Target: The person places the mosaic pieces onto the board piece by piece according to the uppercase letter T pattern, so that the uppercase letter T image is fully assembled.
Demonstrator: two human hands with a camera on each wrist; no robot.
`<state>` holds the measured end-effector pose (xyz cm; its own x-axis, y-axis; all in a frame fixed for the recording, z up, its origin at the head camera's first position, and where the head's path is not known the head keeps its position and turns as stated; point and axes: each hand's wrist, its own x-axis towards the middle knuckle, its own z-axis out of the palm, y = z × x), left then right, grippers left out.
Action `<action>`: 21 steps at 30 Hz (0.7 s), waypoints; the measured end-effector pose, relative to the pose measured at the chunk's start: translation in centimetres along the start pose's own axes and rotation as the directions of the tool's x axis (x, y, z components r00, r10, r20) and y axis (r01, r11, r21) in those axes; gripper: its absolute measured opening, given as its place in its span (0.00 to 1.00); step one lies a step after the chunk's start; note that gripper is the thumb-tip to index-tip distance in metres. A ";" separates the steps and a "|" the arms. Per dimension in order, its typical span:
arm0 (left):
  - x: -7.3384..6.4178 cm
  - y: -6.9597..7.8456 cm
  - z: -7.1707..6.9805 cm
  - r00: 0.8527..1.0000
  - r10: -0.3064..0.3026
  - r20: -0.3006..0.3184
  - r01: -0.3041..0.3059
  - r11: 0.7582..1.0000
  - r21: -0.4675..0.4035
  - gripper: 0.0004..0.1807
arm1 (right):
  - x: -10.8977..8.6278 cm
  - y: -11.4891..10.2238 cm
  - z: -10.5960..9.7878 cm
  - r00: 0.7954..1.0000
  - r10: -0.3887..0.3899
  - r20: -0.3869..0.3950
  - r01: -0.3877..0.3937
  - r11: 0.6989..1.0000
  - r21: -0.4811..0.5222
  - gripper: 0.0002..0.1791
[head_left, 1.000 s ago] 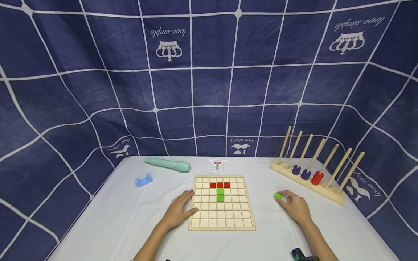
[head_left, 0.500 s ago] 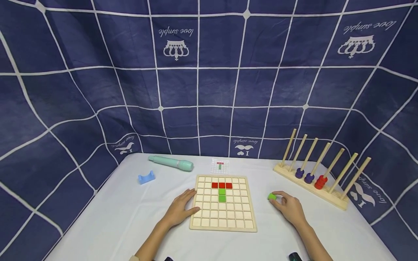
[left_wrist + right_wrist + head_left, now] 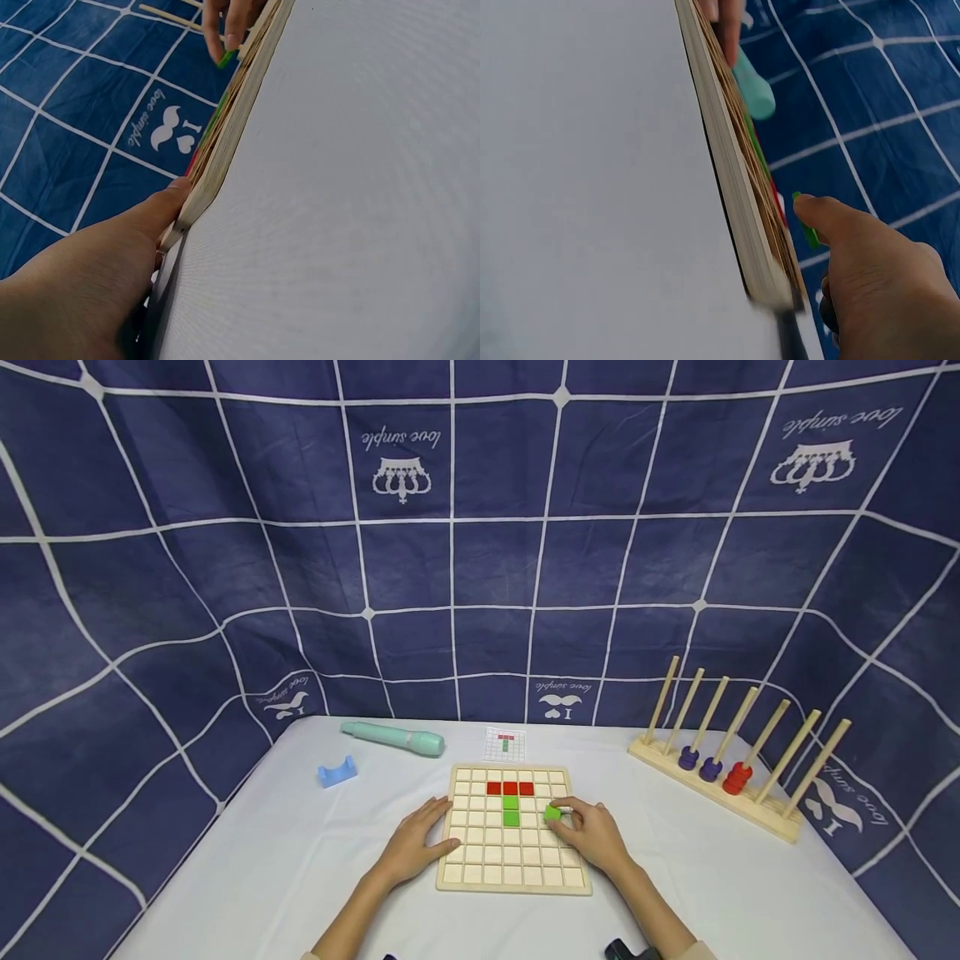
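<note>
In the head view a wooden grid board (image 3: 487, 887) lies on the white table. A row of red tiles (image 3: 510, 788) sits in its upper part, with two green tiles (image 3: 511, 818) below the middle one. My left hand (image 3: 411, 843) rests along the board's left edge, its thumb over the rim. Above the right side of the grid, my right hand (image 3: 594, 835) pinches a loose green tile (image 3: 552, 812) between thumb and fingers. The right wrist view shows this green tile (image 3: 810, 234) at the thumb tip, apart from the board.
Behind the board lies a pattern card (image 3: 505, 744) with a red and green T. A mint-green microphone-shaped object (image 3: 393, 737) and a light blue cradle-shaped piece (image 3: 337, 772) are at the left. At the right stands a wooden peg rack (image 3: 712, 785) with purple and red beads.
My right hand has carried the green tile leftward from the bare table to over the board's right side. My left hand stays at the board's left edge.
</note>
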<state>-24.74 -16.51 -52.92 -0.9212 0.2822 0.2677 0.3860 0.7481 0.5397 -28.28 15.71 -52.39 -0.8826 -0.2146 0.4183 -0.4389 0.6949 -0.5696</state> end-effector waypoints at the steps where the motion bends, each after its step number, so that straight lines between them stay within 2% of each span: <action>1: 0.0 0.0 0.0 1.000 -0.001 0.002 0.001 1.000 -0.002 0.38 | 0.1 -0.5 0.4 1.000 -0.012 0.012 0.012 1.000 0.019 0.16; 9: 0.1 0.0 0.1 1.000 -0.003 0.002 0.003 1.000 0.002 0.39 | 0.1 -3.3 2.6 0.986 -0.136 0.097 0.126 0.987 0.100 0.15; 21: 0.0 0.1 -0.2 1.000 -0.005 0.002 0.004 1.000 0.005 0.39 | -0.1 -3.6 3.4 0.976 -0.173 0.134 0.162 0.983 0.087 0.15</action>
<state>-24.72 -16.49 -52.71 -0.9231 0.2801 0.2636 0.3816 0.7525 0.5368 -27.18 10.88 -52.77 -0.8081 -0.4215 0.4116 -0.5890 0.5890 -0.5533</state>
